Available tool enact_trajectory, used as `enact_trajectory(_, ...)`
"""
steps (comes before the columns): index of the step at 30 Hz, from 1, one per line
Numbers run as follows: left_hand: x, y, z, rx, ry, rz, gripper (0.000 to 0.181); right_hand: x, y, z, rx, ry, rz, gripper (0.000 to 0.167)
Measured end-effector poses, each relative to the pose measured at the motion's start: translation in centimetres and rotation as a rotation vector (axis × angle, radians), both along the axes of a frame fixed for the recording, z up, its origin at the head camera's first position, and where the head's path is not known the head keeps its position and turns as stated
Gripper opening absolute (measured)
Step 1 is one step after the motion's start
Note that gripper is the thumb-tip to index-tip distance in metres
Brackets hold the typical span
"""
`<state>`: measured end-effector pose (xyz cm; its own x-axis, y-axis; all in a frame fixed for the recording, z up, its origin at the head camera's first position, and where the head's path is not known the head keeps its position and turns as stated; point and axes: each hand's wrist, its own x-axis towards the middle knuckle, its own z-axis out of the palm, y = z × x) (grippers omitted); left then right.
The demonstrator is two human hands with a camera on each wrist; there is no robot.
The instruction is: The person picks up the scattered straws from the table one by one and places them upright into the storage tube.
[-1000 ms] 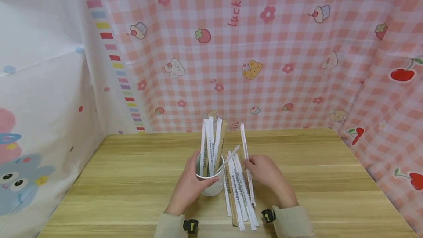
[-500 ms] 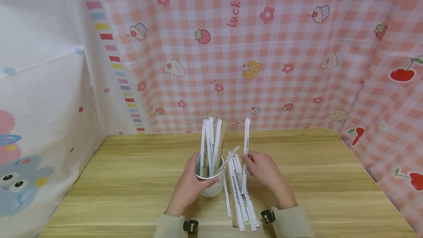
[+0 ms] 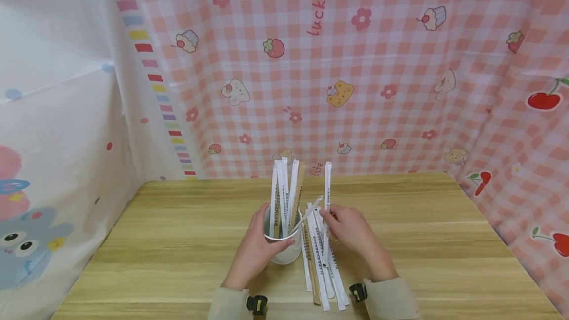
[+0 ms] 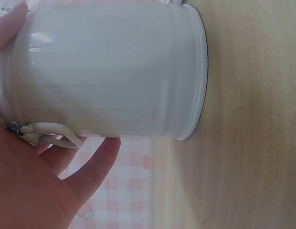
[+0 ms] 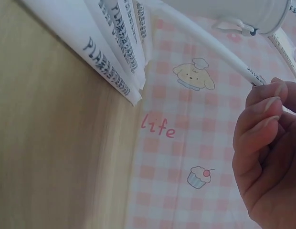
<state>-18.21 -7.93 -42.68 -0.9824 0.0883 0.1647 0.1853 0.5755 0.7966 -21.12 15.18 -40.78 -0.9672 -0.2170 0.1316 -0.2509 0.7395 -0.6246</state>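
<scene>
My left hand (image 3: 254, 258) grips a small white metal bucket (image 3: 285, 255) that stands on the table; in the left wrist view its glossy wall (image 4: 105, 71) and a side lug (image 4: 52, 133) show. Several paper-wrapped straws (image 3: 283, 196) stand in it, mostly white, some brown, and one leans out to the right. Just right of the bucket, my right hand (image 3: 353, 231) pinches one white wrapped straw (image 3: 327, 186) near its middle, nearly upright. The right wrist view shows this straw (image 5: 210, 43) at the fingertips. Below it lies a row of wrapped straws (image 3: 316, 260), apart from the bucket.
The wooden table (image 3: 178, 246) reaches back to a pink checked cloth (image 3: 284, 73). A white printed cloth (image 3: 58, 127) hangs at the left. Both sleeves have a small black wrist device, such as the left one (image 3: 257, 304).
The straw in my right hand has swung more upright, its lower end moving left and up. That hand has shifted slightly left towards the bucket. My left hand stays on the bucket.
</scene>
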Motion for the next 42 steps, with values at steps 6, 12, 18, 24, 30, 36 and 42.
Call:
enact_trajectory(6,0.0,-0.1,0.1,-0.007,0.009,0.000,0.099,-0.1,-0.2,-0.3,0.021,0.017,0.010,0.029)
enact_trajectory(12,0.1,0.0,0.2,0.005,0.016,-0.007,0.099,-0.2,-0.4,-0.5,0.020,-0.006,0.023,0.028)
enact_trajectory(18,0.0,-0.1,0.2,0.006,0.017,-0.009,0.099,-0.2,-0.6,-0.7,0.028,-0.008,0.033,0.027)
enact_trajectory(24,0.1,0.0,0.2,0.007,0.014,-0.005,0.099,-0.1,-0.8,-1.0,0.037,-0.044,0.041,0.031)
enact_trajectory(30,0.1,0.0,0.1,0.010,0.015,-0.008,0.096,0.1,-1.0,-1.1,0.028,-0.094,0.040,0.031)
enact_trajectory(36,0.0,0.0,0.0,0.016,0.009,-0.010,0.094,0.3,-1.0,-1.1,0.033,-0.089,0.036,0.030)
enact_trajectory(42,-0.1,0.0,-0.1,0.015,0.017,-0.012,0.095,0.2,-1.0,-1.2,0.045,-0.081,0.040,0.031)
